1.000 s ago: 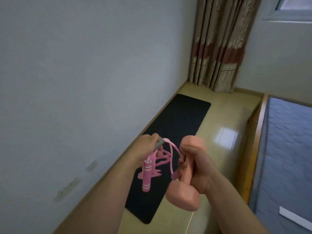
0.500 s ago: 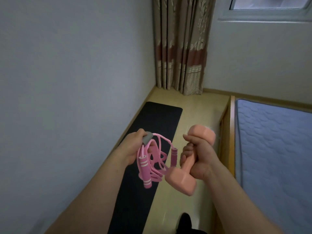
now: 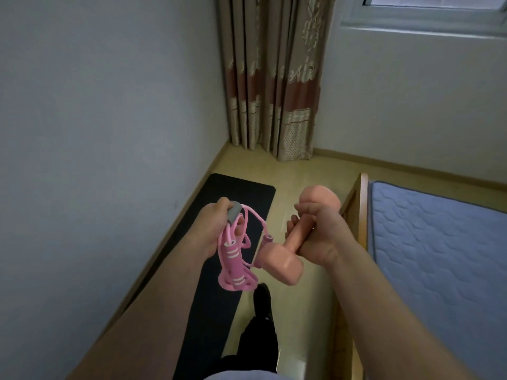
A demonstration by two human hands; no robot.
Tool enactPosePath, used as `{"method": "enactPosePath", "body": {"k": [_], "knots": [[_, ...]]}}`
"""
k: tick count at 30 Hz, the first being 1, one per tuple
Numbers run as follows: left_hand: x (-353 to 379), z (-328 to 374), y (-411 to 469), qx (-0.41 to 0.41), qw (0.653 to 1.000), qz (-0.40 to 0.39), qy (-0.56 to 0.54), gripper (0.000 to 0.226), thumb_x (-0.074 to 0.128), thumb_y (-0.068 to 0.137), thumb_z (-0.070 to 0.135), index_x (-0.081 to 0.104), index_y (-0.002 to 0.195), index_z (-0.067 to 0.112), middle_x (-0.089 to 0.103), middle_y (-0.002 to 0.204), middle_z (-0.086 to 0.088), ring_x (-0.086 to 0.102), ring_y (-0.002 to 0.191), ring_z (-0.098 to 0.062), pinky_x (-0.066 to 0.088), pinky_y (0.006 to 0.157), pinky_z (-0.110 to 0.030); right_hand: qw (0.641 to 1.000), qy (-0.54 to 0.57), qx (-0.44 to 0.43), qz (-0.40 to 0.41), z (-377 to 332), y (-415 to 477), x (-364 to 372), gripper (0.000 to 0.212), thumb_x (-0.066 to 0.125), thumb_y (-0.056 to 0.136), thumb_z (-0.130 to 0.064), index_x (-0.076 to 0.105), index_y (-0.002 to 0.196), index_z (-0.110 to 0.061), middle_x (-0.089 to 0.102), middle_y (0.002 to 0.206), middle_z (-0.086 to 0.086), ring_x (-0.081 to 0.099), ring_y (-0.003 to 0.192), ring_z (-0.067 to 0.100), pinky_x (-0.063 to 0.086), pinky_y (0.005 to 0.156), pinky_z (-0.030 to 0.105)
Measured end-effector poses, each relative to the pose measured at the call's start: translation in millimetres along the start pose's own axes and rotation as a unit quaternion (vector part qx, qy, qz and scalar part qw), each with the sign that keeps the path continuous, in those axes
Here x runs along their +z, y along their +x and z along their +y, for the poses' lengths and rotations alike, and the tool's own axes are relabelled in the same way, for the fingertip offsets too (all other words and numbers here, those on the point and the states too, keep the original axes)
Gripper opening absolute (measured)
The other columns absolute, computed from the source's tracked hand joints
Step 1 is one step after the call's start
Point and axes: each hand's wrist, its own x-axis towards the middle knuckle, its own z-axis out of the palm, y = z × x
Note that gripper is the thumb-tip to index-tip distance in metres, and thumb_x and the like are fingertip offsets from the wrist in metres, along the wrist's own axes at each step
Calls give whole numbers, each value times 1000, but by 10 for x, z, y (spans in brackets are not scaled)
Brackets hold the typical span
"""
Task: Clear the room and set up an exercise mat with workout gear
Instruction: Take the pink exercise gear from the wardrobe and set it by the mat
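Observation:
A black exercise mat [image 3: 236, 204] lies unrolled on the floor along the left wall. My left hand [image 3: 212, 229] grips a bundled pink jump rope [image 3: 233, 259] by its grey band, and the handles and loops dangle above the mat. My right hand [image 3: 315, 234] grips the bar of a peach-pink dumbbell [image 3: 282, 260], held tilted in the air between the mat and the bed. One dumbbell head points away from me, the other toward me.
A bed with a blue quilted mattress [image 3: 439, 256] and a wooden frame [image 3: 363, 209] fills the right side. Patterned curtains [image 3: 274, 78] hang in the far corner. A strip of tan floor [image 3: 290, 174] runs between mat and bed. My dark-trousered leg and foot [image 3: 262, 305] stand at the mat's edge.
The view has swung left and forward along the mat. Both hands have kept their hold on rope and dumbbell. My foot has come into view by the mat.

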Motion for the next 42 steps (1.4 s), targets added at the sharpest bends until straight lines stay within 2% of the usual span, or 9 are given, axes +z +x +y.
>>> {"method": "enactPosePath", "body": {"k": [2, 7, 12, 21, 24, 30, 35, 39, 42], "knots": [[167, 219, 499, 0, 1000, -16, 1, 31, 51, 97, 34, 66, 108, 9, 72, 93, -17, 67, 72, -22, 58, 74, -37, 999, -16, -6, 29, -336, 391, 126, 30, 65, 80, -3, 64, 109, -8, 57, 84, 8, 56, 81, 21, 49, 87, 38], [542, 861, 1550, 3, 998, -53, 24, 33, 49, 98, 35, 66, 111, 9, 72, 85, -13, 65, 68, -21, 54, 69, -35, 995, -52, -2, 83, -1166, 1317, 474, 20, 54, 87, 5, 58, 104, -4, 50, 73, 9, 51, 63, 21, 47, 62, 30], [941, 1497, 2280, 12, 997, -75, 32, 31, 44, 100, 27, 63, 108, 5, 72, 72, -8, 62, 57, -15, 51, 59, -30, 988, -80, -29, 131, -1885, 2092, 716, 28, 52, 90, 13, 57, 114, -2, 56, 83, 14, 58, 75, 24, 49, 80, 37], [1370, 2082, 3442, 38, 995, -81, 38, 34, 44, 99, 23, 66, 103, -3, 65, 81, -15, 62, 56, -16, 50, 50, -26, 985, -91, -43, 143, -2783, 3252, 1043, 23, 62, 87, 13, 58, 104, -2, 62, 89, 15, 62, 78, 25, 53, 66, 38], [1503, 2102, 3865, 19, 997, -69, 34, 30, 47, 98, 24, 62, 111, 2, 67, 88, -17, 64, 59, -16, 51, 53, -26, 984, -105, -31, 139, -3052, 3816, 1123, 24, 61, 86, 14, 58, 104, -1, 58, 82, 15, 59, 70, 25, 53, 70, 40], [1758, 1982, 4747, -64, 997, 7, 34, 32, 53, 97, 42, 68, 106, 16, 71, 92, -10, 65, 75, -19, 54, 71, -36, 962, -228, 40, 144, -3507, 5157, 1205, 14, 74, 81, 2, 67, 92, -4, 68, 83, 10, 66, 79, 23, 55, 77, 38], [1947, 1722, 5262, -109, 990, 92, 14, 27, 68, 90, 43, 68, 107, 22, 71, 98, -9, 71, 68, -19, 55, 55, -27, 938, -303, 93, 138, -3619, 6113, 1216, 13, 75, 83, -2, 69, 95, -4, 72, 95, 11, 69, 88, 25, 55, 77, 40], [2074, 1249, 5649, -120, 980, 157, -16, 15, 69, 91, 37, 66, 102, 27, 67, 98, -7, 64, 69, -18, 63, 67, -48, 917, -357, 108, 139, -3394, 6856, 1104, 18, 73, 85, -4, 66, 102, -5, 73, 100, 11, 68, 86, 24, 51, 73, 39], [2092, 794, 5960, -123, 973, 195, 15, 22, 66, 90, 44, 63, 108, 31, 67, 100, -3, 66, 70, -13, 60, 57, -39, 911, -373, 116, 133, -3081, 7405, 902, 23, 74, 85, -7, 65, 106, -7, 74, 101, 8, 70, 91, 24, 53, 77, 40]]}}
